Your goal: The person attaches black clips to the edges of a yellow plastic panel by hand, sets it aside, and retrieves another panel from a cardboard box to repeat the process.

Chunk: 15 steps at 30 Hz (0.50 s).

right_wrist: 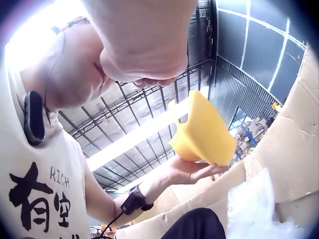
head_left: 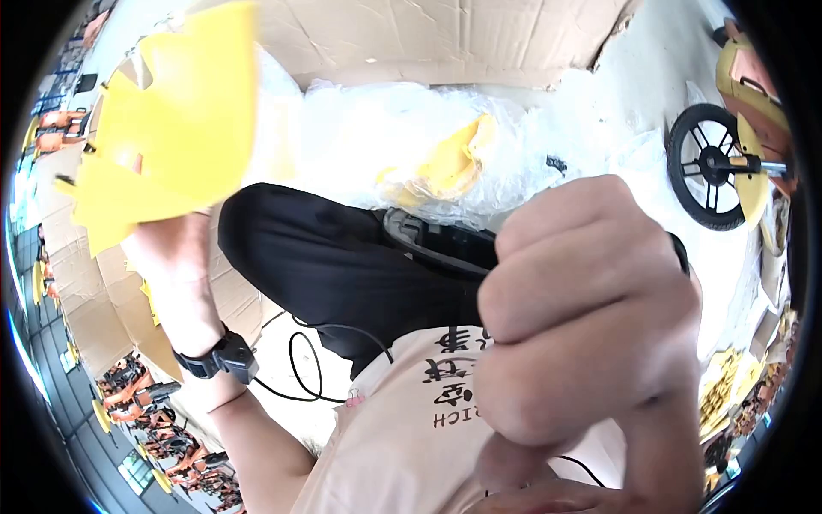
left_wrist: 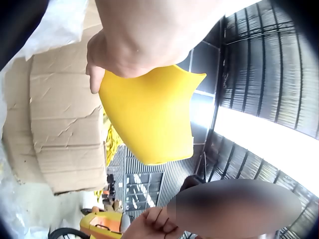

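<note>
A curved yellow plastic panel [head_left: 193, 111], with a notch and small tabs along its edge, is held up at the upper left of the head view. My left hand [head_left: 175, 253] grips it by its lower end. In the right wrist view the fingers [right_wrist: 212, 171] lie along the underside of the panel [right_wrist: 204, 132]. Close to the head camera, my right hand [head_left: 591, 308] is raised with its fingers curled into a fist, and nothing shows in it. The right wrist view has this hand [right_wrist: 144, 64] up near the person's face.
Clear plastic wrap [head_left: 342, 128] lies beyond the knees, with another yellow piece [head_left: 458, 158] in it. Behind stands a large cardboard box [head_left: 445, 38]. A black spoked wheel [head_left: 712, 165] is at the right. A black cable [head_left: 295, 364] loops from the left wrist strap.
</note>
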Tool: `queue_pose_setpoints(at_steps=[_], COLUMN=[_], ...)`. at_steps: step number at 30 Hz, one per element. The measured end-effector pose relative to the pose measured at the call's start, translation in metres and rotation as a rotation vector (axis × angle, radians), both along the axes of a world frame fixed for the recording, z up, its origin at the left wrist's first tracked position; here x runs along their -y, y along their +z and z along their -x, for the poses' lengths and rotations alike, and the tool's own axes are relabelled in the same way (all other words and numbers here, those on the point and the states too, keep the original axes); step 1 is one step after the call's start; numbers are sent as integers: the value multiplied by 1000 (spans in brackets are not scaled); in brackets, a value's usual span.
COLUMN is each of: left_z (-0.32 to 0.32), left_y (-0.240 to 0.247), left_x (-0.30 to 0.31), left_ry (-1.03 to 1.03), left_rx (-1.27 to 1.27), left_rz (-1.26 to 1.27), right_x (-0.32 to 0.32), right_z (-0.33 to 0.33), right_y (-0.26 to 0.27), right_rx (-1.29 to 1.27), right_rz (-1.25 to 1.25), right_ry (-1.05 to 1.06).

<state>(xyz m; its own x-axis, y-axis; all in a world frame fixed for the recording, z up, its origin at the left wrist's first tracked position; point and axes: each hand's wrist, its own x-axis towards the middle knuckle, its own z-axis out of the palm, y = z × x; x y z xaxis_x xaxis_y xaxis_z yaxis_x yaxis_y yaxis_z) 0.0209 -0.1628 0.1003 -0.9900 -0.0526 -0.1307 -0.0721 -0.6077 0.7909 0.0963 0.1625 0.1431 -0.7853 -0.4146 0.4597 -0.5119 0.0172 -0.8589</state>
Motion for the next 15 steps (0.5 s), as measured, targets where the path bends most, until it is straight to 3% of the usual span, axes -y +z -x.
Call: queue_pose_setpoints(at_steps=[1,2,3,6,9,10,13,15], left_z=[4,10,10,17,10,5,-7,-16], left_y=[15,30,38,49,46,41,19,-9], left_x=[21,42,59,151,213,237,307,375], left_ry=[-105,-97,166,453,823,850,954,893], left_rx=[-92,-216,-250,-269,-114,-61,121,177], left_rz=[-98,15,165,86,155,161,94,-1], right_x=[9,20,31,51,92,107,136,141], right_z=[4,7,9,22,-16,-28,-4,-3], right_y=[-4,-11,-15,-4,7,5,-22,-21], right_rx=[-29,-91,-156,-298,-199,-150,-515,-566], right_rz=[60,135,192,135,553,685,778,724], right_ry=[47,116,194,449,329,284,500,569])
